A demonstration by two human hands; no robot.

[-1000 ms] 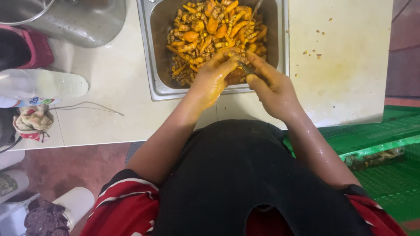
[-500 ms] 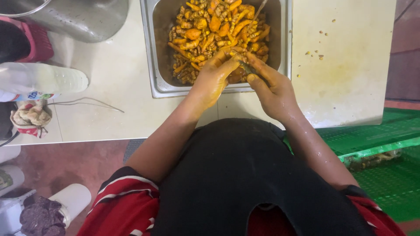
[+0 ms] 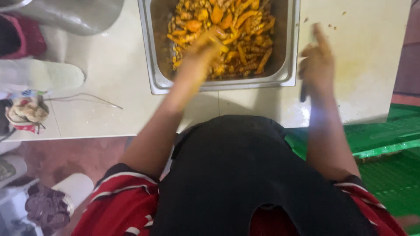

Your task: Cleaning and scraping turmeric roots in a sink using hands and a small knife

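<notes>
At 12 o'clock on the pale counter [image 3: 113, 74] sits the steel tray [image 3: 153, 65], w/ a heap of orange-yellow pieces [image 3: 236, 39] inside, mostly piled toward its far side. Your left hand [image 3: 203, 52] is down in the tray at approx 11 o'clock, fingers curled into the near edge of the heap; it's motion-blurred, so can't tell if it actually grips a piece or just rests on them. Your right hand [image 3: 317, 61] is out of the tray at approx 1 o'clock, over the white cutting board [image 3: 372, 57] just beside the tray's right rim, fingers stretched mostly straight & pointing away from you; a dark thin object [image 3: 303, 92] shows under the heel of that hand, but blur hides whether it's held. A few small orange scraps [image 3: 337, 24] lie on the board at its far end. At 10 o'clock a big metal pot [image 3: 74, 15] stands on the counter, well apart from both hands. A green plastic crate [image 3: 385, 144] sits at 4 o'clock, below the board.
</notes>
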